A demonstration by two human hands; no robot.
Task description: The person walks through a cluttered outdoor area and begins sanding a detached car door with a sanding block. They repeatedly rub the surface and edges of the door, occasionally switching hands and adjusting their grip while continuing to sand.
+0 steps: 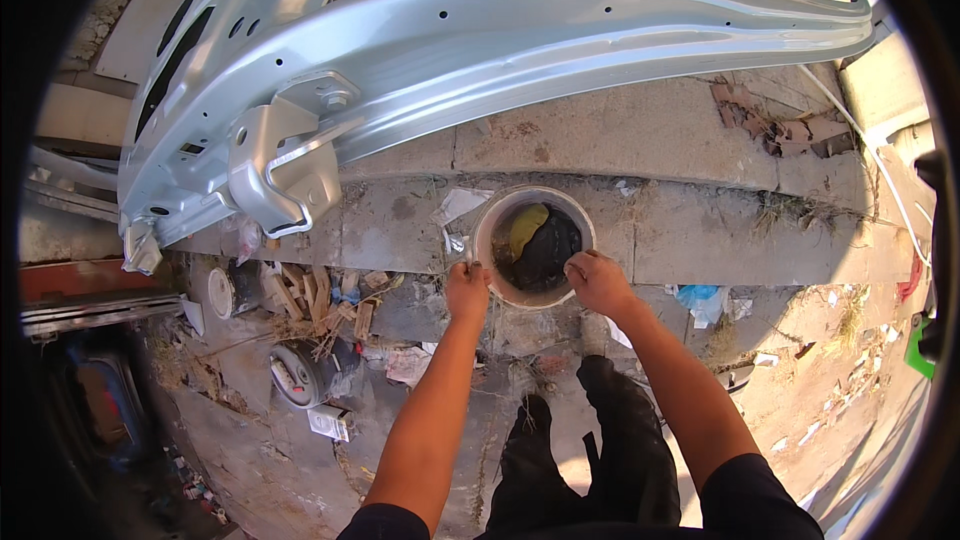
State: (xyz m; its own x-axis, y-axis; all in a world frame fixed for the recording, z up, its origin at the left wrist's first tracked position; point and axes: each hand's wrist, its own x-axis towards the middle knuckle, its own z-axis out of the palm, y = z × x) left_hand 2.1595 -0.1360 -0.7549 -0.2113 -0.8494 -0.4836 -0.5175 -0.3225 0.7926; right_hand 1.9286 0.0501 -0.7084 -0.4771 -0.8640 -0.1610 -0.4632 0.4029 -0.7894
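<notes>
A round pale bucket (pixel 583 217) with a soiled rim sits in front of me, seen from above. Inside it lie a dark, wet-looking cloth-like mass (pixel 552 252) and a yellow piece (pixel 525 229) that resembles a sponge or rag. My left hand (pixel 467 290) is closed at the bucket's near left rim. At the near right rim my right hand (pixel 598 282) is closed too, thumb and fingers pinched together. Both appear to grip the bucket's edge; the fingertips are partly hidden.
A large silver car body panel (pixel 520 30) with a hinge (pixel 285 170) spans the far side. Left of me lie wood scraps (pixel 315 292), a white bucket (pixel 221 292), a round container (pixel 297 375) and a small box (pixel 330 423). A blue bag (pixel 702 300) lies at right.
</notes>
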